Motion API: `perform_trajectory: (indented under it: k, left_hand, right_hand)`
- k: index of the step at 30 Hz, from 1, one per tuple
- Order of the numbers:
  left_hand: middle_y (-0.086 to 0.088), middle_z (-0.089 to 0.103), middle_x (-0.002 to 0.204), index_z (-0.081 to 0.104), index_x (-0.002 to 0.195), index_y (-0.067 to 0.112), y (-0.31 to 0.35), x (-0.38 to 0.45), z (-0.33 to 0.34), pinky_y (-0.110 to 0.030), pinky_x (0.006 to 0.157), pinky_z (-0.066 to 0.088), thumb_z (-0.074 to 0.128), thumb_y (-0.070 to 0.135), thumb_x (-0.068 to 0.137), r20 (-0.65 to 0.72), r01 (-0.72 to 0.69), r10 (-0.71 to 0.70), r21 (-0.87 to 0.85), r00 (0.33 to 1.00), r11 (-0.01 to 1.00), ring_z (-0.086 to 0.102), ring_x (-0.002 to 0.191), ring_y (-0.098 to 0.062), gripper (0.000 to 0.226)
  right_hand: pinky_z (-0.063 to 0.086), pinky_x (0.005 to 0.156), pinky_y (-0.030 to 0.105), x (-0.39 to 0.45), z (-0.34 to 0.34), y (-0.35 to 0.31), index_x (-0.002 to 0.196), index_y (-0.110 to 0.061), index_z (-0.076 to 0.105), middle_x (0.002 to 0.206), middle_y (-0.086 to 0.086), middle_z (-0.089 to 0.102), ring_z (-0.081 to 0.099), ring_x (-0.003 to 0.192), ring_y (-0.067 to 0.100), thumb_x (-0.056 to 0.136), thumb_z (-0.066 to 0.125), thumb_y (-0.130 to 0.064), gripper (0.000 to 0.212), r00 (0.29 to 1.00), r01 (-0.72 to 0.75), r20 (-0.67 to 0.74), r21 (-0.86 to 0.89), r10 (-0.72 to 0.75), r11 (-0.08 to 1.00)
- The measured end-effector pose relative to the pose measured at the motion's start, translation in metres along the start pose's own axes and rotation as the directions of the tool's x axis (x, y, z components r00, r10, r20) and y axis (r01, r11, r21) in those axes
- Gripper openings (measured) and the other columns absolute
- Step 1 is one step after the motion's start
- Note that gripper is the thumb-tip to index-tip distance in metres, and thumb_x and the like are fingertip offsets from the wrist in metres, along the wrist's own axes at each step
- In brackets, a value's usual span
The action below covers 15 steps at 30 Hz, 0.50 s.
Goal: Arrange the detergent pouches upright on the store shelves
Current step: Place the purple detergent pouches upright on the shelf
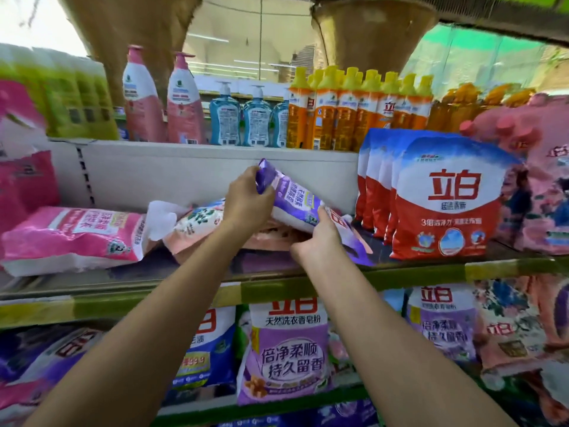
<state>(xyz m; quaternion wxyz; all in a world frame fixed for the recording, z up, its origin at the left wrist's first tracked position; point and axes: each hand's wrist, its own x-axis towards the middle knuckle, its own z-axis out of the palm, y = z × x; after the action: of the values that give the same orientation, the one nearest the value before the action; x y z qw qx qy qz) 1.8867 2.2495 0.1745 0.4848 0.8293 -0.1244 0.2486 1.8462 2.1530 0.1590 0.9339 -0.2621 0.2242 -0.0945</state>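
My left hand (246,198) and right hand (320,241) both grip a purple detergent pouch (295,198), tilted above fallen pouches mid-shelf (415,268). Red-and-white pouches (443,204) stand toward its right end; bottles (354,109) line the shelf above.

Two bare forearms rise from the lower edge of the frame toward its centre, ending in the left hand (246,201) and right hand (320,241). No sleeves, gloves, rings, watch or bracelets show; fingernails short, unpainted.
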Motion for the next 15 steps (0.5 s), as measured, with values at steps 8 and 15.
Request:
perform_trajectory:
  k: [8,15]
  left_hand:
    - [-0.008,0.064,0.118,0.051,0.128,0.009,-0.002,-0.057,0.013,-0.036,0.091,0.046,0.058,0.023,0.095,-0.222,-0.067,0.059,-0.028,0.973,0.997,0.059,0.107,-0.025,0.036]
    - [-0.005,0.038,0.122,0.035,0.117,0.014,-0.007,-0.066,-0.004,-0.028,0.097,0.035,0.073,0.039,0.081,-0.183,0.059,-0.076,-0.095,0.980,0.994,0.042,0.121,-0.023,0.058]
  right_hand:
    - [0.057,0.081,0.045,0.022,0.003,-0.002,0.108,-0.006,0.065,0.107,0.009,0.070,0.070,0.084,0.026,0.098,0.057,-0.017,0.017,0.972,0.229,-0.057,0.025,-0.227,0.973]
    - [0.054,0.091,0.061,0.017,0.020,-0.027,0.118,-0.005,0.066,0.111,0.015,0.072,0.069,0.103,0.037,0.093,0.062,-0.003,0.025,0.863,0.480,0.163,0.034,-0.478,0.877]
